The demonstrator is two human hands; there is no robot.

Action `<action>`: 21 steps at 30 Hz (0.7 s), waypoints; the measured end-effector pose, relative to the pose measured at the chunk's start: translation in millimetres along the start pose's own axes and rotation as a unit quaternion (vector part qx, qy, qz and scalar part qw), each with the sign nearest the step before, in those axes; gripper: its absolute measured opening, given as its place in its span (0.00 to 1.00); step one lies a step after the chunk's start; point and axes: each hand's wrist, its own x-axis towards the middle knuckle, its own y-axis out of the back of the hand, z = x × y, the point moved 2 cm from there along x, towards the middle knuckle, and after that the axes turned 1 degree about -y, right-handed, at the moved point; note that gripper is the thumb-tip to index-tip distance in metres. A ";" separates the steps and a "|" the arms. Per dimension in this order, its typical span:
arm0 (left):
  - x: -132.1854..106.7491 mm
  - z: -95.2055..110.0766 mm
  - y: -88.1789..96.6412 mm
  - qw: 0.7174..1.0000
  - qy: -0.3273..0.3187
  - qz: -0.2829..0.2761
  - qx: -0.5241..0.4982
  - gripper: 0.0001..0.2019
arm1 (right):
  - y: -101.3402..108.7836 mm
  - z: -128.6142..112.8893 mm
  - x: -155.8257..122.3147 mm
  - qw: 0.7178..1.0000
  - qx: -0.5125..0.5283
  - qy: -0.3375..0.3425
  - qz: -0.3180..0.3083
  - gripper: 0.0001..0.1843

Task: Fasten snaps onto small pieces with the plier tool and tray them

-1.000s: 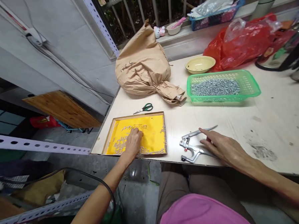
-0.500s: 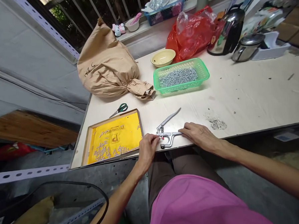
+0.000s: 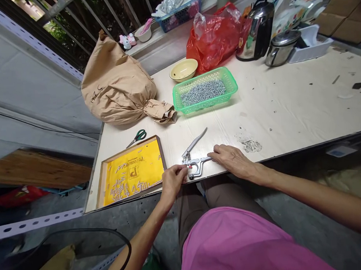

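A pair of silver snap-fastener pliers (image 3: 197,163) lies at the table's front edge with its handles spread wide. My right hand (image 3: 230,158) grips the end of the lower handle. At the jaw end, beside a small red part, my left hand (image 3: 173,181) has its thumb and fingers pinched together; whatever sits between them is too small or hidden to make out. Left of that hand, a shallow tray (image 3: 161,152) lined with yellow holds several small metallic pieces (image 3: 119,188). A green plastic basket (image 3: 230,86) farther back holds a heap of small silver pieces (image 3: 204,92).
Green-handled scissors (image 3: 140,134) lie behind the tray. A large brown paper bag (image 3: 117,82) stands at the back left. Beyond the basket are a cream bowl (image 3: 183,70), a red plastic bag (image 3: 211,36), a kettle (image 3: 258,30) and a lidded metal pot (image 3: 280,49).
The view has shifted, so the things on the table's far side appear farther left. Both hands stay at the pliers, whose handles remain spread.
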 end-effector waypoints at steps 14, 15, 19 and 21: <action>2.3 9.6 -8.4 0.980 0.129 -0.021 -0.152 0.14 | 3.9 -2.0 -1.4 1.000 0.014 -0.014 -0.016 0.12; 3.4 9.2 -8.2 0.981 0.129 -0.023 -0.143 0.13 | 4.1 -2.2 -1.5 1.000 0.016 -0.014 -0.015 0.12; 6.5 6.4 -7.9 0.985 0.132 -0.035 -0.105 0.12 | 3.5 -2.4 -1.4 1.000 0.017 -0.015 -0.014 0.12; 6.3 5.4 -7.7 0.984 0.140 -0.044 -0.099 0.11 | 2.4 -2.4 -1.3 1.000 0.017 -0.013 -0.009 0.12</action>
